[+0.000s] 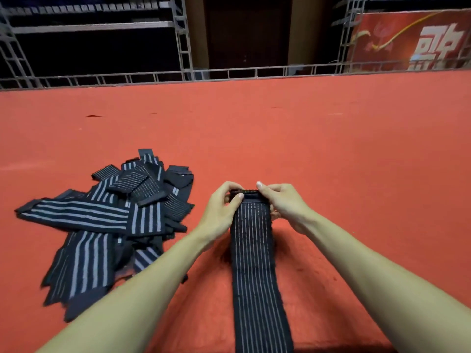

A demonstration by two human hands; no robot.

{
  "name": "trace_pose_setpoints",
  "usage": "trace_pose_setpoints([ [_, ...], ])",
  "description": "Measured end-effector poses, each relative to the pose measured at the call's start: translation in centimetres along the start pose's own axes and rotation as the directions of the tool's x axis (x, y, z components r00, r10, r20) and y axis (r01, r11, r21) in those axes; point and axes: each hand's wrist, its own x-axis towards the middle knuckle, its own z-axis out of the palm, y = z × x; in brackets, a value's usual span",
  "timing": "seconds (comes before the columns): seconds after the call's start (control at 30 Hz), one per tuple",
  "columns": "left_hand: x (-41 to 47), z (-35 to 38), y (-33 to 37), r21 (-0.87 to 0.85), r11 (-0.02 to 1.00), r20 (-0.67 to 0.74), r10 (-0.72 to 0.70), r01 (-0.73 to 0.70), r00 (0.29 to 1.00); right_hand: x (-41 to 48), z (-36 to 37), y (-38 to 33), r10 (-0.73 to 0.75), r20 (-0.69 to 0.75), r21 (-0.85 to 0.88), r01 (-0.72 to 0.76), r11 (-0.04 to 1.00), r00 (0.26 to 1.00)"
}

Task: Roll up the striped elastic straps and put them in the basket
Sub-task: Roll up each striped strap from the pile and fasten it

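At bottom edge, strap (256, 271) end cut off.

we see a red carpet (305, 128) reaching a low metal truss rail (254, 72) at its far edge. beyond it stand a dark door (247, 31), a truss tower (182, 34) to its left and a red banner (407, 42) with white characters at right.

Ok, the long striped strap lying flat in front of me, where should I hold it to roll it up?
Probably at the far end of the strap, where a first turn is already folded over. Pinch it at both side edges, left hand from the left, right hand from the right. The strap lies flat and straight toward you, so it should roll evenly.
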Motion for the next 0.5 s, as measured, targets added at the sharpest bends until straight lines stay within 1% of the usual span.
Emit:
trace_pose_setpoints([
  [0.1, 0.2, 1.2, -3.7, -0.007, 1.0, -0.047, 0.001, -0.001, 0.999, 1.5, 1.1, 3.7, 0.009, -0.038, 0.085, -0.006, 0.996, 0.999],
  [0.2, 0.1, 2.1, -5.9, -0.072, 0.997, -0.064, -0.044, 0.04, 0.997, 2.3, 1.8, 6.4, -0.006, -0.078, 0.132, 0.016, 0.991, 0.997],
  [0.27, 0.0, 2.2, -6.5, -0.114, 0.992, -0.051, -0.067, 0.061, 0.996, 2.5, 1.8, 7.3, -0.043, -0.084, 0.162, 0.056, 0.985, 0.996],
  [0.37, 0.2, 2.2, -6.7, -0.192, 0.979, -0.021, -0.075, 0.069, 0.997, 2.5, 1.5, 7.7, -0.099, -0.055, 0.18, 0.108, 0.978, 0.994],
  [0.5, -0.3, 2.2, -6.7, -0.294, 0.952, -0.015, -0.089, 0.081, 0.996, 2.5, 1.5, 8.0, -0.114, -0.035, 0.184, 0.118, 0.976, 0.993],
])
